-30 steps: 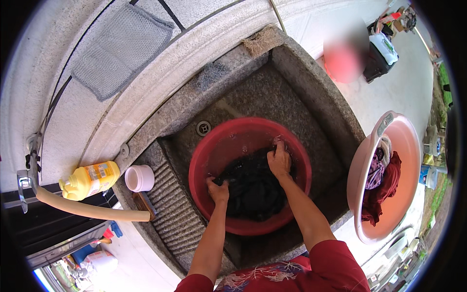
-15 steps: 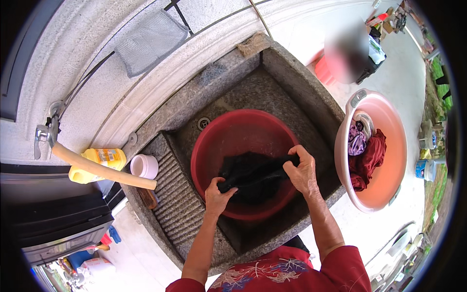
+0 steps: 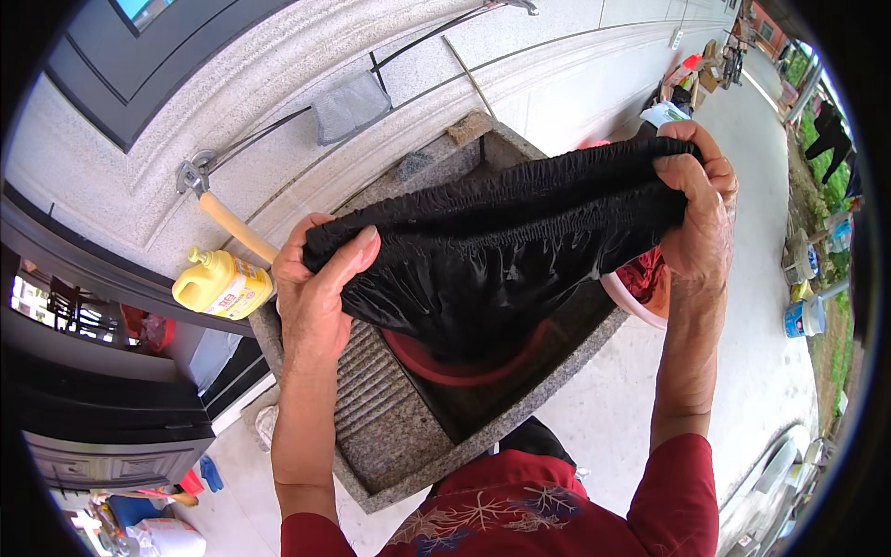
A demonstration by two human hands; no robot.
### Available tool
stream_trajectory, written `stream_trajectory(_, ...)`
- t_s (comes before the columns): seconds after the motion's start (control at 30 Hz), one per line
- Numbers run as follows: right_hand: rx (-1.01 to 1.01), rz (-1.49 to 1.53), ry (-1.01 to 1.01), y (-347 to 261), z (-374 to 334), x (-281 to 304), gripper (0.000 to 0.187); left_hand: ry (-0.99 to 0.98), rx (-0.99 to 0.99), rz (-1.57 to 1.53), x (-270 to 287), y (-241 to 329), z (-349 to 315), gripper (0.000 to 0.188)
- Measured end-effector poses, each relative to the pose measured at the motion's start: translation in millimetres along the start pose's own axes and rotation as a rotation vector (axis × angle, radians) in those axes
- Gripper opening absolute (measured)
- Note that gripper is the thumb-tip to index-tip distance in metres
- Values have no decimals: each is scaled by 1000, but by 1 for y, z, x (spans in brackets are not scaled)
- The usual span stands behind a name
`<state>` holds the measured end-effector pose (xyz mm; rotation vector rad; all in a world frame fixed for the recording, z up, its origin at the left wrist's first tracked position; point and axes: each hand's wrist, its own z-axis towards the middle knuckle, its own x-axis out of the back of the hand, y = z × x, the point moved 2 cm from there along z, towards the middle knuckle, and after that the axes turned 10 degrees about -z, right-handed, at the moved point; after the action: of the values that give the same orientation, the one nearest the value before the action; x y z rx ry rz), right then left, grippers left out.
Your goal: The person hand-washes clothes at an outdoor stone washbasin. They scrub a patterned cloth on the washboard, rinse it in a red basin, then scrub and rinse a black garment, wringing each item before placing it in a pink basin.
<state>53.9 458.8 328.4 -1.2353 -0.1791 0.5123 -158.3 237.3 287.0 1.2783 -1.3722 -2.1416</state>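
Observation:
A wet black garment with a gathered elastic waistband (image 3: 501,251) is stretched wide in the air between my two hands. My left hand (image 3: 320,288) grips one end of the waistband, thumb on top. At the other end, higher up, my right hand (image 3: 701,209) has its fingers closed round the band. The garment's lower part hangs down over the red basin (image 3: 455,373), hiding most of it; whether it touches the basin I cannot tell. That basin stands in a grey stone sink (image 3: 394,455) with a ribbed washboard (image 3: 371,381) on its left.
Left of the sink is a yellow pump bottle (image 3: 223,286), below a wall tap (image 3: 195,174) with a beige hose (image 3: 232,223). A pale pink tub (image 3: 631,302) with dark red clothes (image 3: 647,277) is partly hidden at right. A grey mesh bag (image 3: 351,109) hangs on the wall.
Both hands have lifted the black garment up out of the red basin and spread it apart, the right hand moving up and right, the left hand up and left. The view has tilted upward.

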Motion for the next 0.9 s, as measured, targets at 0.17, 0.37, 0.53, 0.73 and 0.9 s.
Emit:
stream_trajectory(0.17, 288, 88, -44, -77, 6, -2, 18, -90, -109, -122, -36, 75, 2, 25)
stream_trajectory(0.37, 396, -278, -39, -107, -14, -19, 14, -21, -116, -230, -35, 78, -6, 21)
stream_trajectory(0.53, 367, -608, -394, 14, -44, -30, 12, 46, -74, 521, 62, -34, -24, 26)
stream_trajectory(0.73, -210, -855, -530, 199, -124, 32, 10, -318, -24, 1281, 152, -171, -109, 47)
stream_trajectory(0.9, -254, -912, -706, 196, -152, 26, 17, 86, 65, 1356, 179, -166, -135, 40)
